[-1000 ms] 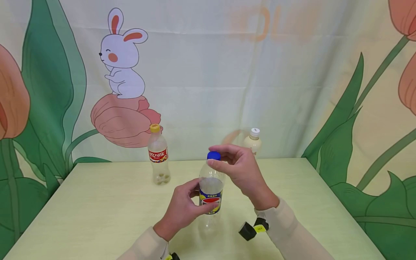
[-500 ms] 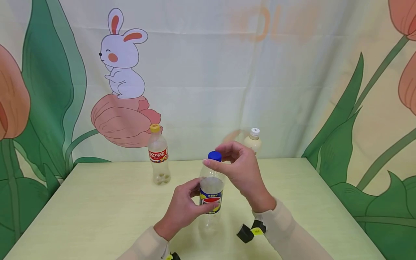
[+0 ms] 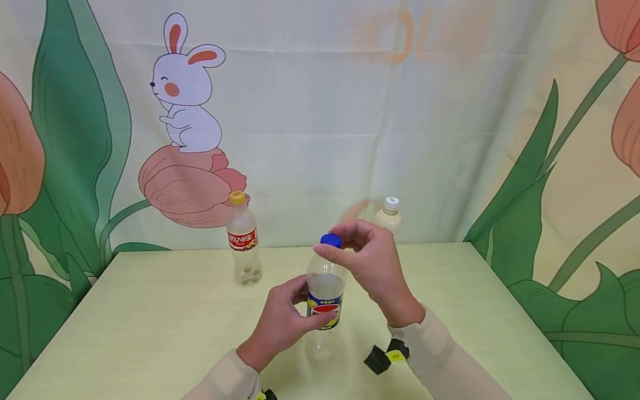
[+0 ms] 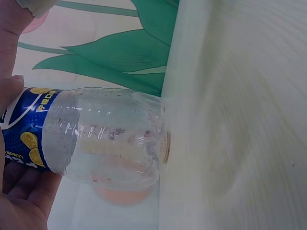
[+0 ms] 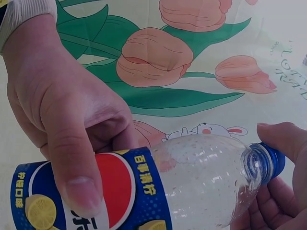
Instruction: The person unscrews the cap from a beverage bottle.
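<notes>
A clear plastic bottle (image 3: 326, 286) with a blue lemon-cola label stands upright over the near middle of the table. My left hand (image 3: 277, 323) grips it round the label, thumb across the front. At the top, my right hand (image 3: 372, 264) pinches the blue bottle cap (image 3: 331, 240) between thumb and fingers. The right wrist view has this cap (image 5: 272, 163) sitting on the bottle neck, thumb on one side and fingers on the other. Low in the left wrist view, the bottle's base (image 4: 160, 143) is at the table surface; whether it touches is hard to tell.
Farther back on the left stands a bottle with a yellow cap and red label (image 3: 243, 239). Behind my right hand is a cream-coloured bottle with a white cap (image 3: 390, 219), partly hidden. A printed cloth (image 3: 300, 111) hangs behind the pale table (image 3: 165, 322).
My right hand has turned slightly about the cap, its thumb coming round to the left and its wrist shifting slightly. The left hand stays on the bottle, which has barely moved.
</notes>
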Demonstrator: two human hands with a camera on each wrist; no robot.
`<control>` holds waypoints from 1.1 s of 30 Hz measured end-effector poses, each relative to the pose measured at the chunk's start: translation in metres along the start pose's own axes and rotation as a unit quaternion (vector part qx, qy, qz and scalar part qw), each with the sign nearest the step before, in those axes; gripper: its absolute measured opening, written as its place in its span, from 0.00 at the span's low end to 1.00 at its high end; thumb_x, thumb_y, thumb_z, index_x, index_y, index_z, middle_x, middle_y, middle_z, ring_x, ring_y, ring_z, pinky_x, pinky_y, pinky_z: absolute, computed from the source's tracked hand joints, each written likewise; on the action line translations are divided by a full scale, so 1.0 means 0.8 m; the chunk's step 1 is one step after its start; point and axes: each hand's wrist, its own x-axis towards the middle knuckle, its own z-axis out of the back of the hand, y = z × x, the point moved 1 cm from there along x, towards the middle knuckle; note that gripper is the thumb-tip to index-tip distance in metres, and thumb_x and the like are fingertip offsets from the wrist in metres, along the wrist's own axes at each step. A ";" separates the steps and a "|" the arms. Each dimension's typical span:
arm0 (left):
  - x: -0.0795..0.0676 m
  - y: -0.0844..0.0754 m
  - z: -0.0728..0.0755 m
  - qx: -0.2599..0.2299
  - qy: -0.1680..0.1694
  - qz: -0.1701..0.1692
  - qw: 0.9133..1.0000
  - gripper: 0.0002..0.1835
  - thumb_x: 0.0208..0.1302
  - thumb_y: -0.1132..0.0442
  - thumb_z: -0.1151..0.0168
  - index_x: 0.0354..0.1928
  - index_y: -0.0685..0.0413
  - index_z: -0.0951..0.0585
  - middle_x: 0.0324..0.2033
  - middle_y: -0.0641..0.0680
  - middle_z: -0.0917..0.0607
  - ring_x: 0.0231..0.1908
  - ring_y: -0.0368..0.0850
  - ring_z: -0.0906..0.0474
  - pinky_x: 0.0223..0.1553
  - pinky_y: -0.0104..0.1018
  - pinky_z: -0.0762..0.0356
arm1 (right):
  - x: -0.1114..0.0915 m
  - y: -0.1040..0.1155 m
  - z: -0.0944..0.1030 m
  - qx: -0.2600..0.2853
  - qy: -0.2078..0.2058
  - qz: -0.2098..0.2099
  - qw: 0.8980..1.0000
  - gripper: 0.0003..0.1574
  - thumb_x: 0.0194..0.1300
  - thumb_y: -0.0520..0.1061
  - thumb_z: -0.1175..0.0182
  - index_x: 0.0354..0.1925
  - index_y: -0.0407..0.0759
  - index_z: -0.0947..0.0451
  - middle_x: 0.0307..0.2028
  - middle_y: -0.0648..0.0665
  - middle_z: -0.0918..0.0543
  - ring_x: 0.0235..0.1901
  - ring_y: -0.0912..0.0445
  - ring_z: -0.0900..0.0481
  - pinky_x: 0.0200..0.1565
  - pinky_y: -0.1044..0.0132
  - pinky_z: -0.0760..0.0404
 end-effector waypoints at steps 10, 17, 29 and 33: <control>0.000 0.001 -0.002 0.003 -0.004 0.007 1.000 0.30 0.50 0.56 0.17 0.56 0.47 0.18 0.47 0.47 0.11 0.45 0.41 0.13 0.50 0.32 0.13 | 0.002 -0.001 0.001 0.031 0.025 0.015 0.999 0.15 0.57 0.42 0.23 0.43 0.40 0.13 0.36 0.48 0.12 0.39 0.51 0.16 0.42 0.65 0.17; 0.001 0.002 -0.001 0.005 -0.002 0.012 1.000 0.30 0.51 0.55 0.17 0.57 0.47 0.18 0.48 0.48 0.11 0.46 0.41 0.13 0.51 0.34 0.13 | 0.004 0.000 0.004 0.038 0.044 0.002 0.998 0.19 0.60 0.40 0.25 0.50 0.37 0.14 0.40 0.48 0.11 0.41 0.53 0.15 0.46 0.66 0.14; 0.002 0.000 0.000 0.004 0.001 0.014 1.000 0.31 0.50 0.55 0.17 0.57 0.47 0.18 0.49 0.49 0.11 0.47 0.43 0.13 0.51 0.32 0.14 | 0.009 -0.002 0.010 0.034 0.090 -0.003 0.995 0.20 0.61 0.41 0.26 0.52 0.40 0.14 0.40 0.52 0.11 0.41 0.55 0.14 0.50 0.65 0.14; 0.001 0.001 0.000 0.003 -0.001 0.014 1.000 0.31 0.50 0.55 0.17 0.57 0.47 0.18 0.49 0.49 0.11 0.47 0.43 0.13 0.51 0.30 0.14 | 0.008 -0.002 0.010 0.039 0.098 -0.001 0.994 0.20 0.62 0.41 0.26 0.53 0.39 0.14 0.41 0.52 0.11 0.42 0.56 0.14 0.51 0.65 0.14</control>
